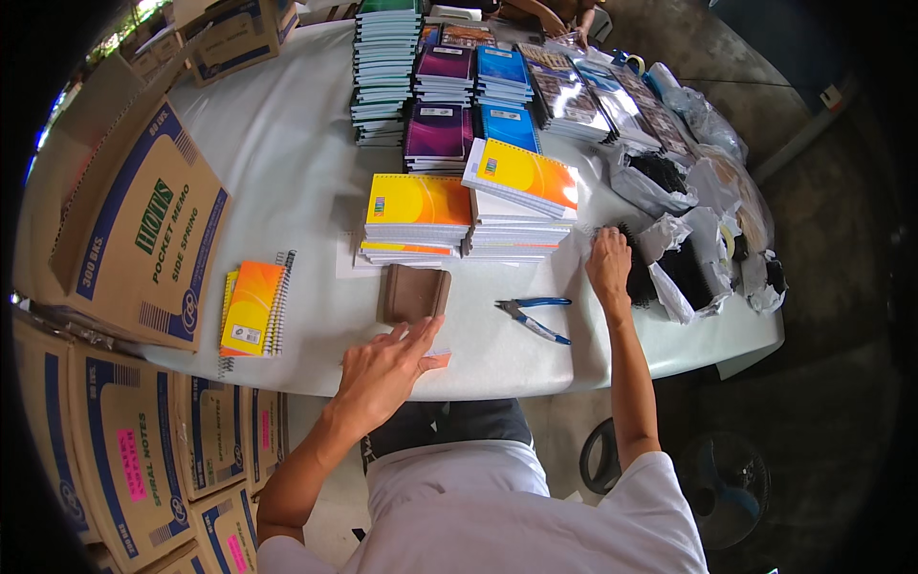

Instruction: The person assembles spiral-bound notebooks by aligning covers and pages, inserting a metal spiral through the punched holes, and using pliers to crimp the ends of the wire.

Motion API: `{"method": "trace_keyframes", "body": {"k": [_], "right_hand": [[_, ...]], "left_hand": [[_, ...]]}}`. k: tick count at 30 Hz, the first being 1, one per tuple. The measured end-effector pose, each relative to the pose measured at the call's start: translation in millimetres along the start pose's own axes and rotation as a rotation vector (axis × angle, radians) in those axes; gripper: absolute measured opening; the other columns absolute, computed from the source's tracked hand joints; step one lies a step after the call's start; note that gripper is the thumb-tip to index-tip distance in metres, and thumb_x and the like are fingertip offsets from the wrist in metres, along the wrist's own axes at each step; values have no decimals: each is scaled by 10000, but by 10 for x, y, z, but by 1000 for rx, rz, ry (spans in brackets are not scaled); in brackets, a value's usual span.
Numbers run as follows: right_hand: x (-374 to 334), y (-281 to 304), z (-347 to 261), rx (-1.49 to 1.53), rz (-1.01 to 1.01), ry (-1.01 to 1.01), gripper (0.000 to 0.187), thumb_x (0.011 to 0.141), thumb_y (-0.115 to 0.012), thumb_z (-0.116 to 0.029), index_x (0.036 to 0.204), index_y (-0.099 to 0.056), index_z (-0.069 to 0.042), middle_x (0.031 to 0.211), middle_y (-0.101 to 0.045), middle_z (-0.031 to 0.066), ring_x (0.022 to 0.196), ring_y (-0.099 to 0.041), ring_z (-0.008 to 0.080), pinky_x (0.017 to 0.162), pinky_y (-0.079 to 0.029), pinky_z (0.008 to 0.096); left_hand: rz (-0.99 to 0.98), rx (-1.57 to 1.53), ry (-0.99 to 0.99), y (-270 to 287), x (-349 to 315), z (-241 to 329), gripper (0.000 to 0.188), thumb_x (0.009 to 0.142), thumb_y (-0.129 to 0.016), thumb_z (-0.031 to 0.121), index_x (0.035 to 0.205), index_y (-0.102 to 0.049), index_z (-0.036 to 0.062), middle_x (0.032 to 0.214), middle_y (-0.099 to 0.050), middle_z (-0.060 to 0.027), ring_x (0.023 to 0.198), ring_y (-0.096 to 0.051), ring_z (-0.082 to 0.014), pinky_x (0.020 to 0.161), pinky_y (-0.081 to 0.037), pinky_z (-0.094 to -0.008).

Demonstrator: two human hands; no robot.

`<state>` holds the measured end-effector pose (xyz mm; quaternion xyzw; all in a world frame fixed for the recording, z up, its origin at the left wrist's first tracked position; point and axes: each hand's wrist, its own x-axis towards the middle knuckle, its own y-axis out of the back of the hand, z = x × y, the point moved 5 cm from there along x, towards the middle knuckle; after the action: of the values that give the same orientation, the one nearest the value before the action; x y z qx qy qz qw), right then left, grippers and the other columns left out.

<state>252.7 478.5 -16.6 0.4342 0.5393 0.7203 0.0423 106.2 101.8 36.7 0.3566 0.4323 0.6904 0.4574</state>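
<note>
My left hand (387, 371) lies with fingers stretched over a small orange-edged notebook (437, 361) at the table's near edge. Most of that notebook is hidden under the hand. Just beyond the fingertips stands a brown block (416, 294). At the right, my right hand (610, 263) reaches down with its fingers curled on black spiral coils (635, 266) beside white wrapping. Between the hands lie blue-handled pliers (535, 316). Stacks of yellow-orange notebooks (418, 203) stand ahead, with a few notebooks tilted on top of the right stack (526, 182).
Finished-looking orange spiral notebooks (252, 311) lie at the left near an open carton (143, 225). Purple notebooks (440, 129), blue notebooks (507, 124) and a tall green stack (385, 77) stand farther back. Wrapped coils (684, 268) line the right edge. Another person's hands (564, 24) show at the far side.
</note>
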Motion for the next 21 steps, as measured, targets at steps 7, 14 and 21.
{"method": "trace_keyframes", "body": {"k": [7,14,21], "right_hand": [[-69,921,-473,533,44,-52,186,879,-599,39,1035,-649,-49,917,-648,130,778,-649,291,655,-511,385],[-745,1298,-1837,1160,-557,57,225,797,-765,-14,1018,-743,-53,899,-653,54,790,-610,164,686,-491,294],[-685,1221,-1921,1375,-641,143,167,849,-715,-36,1015,-727,-27,922,-648,96,766,-621,214,687,-500,352]], "left_hand": [[152,7,-72,-33,-27,-4,558,901,-642,413,1359,-542,110,1262,-657,-85,1079,-659,-383,835,-555,-481],[160,32,-90,-37,-15,29,524,902,-639,364,1366,-548,138,1272,-654,-70,1173,-608,-382,1047,-397,-555],[182,65,-83,-46,-41,15,550,884,-654,378,1376,-547,157,1269,-657,-82,1182,-607,-373,1047,-404,-539]]}}
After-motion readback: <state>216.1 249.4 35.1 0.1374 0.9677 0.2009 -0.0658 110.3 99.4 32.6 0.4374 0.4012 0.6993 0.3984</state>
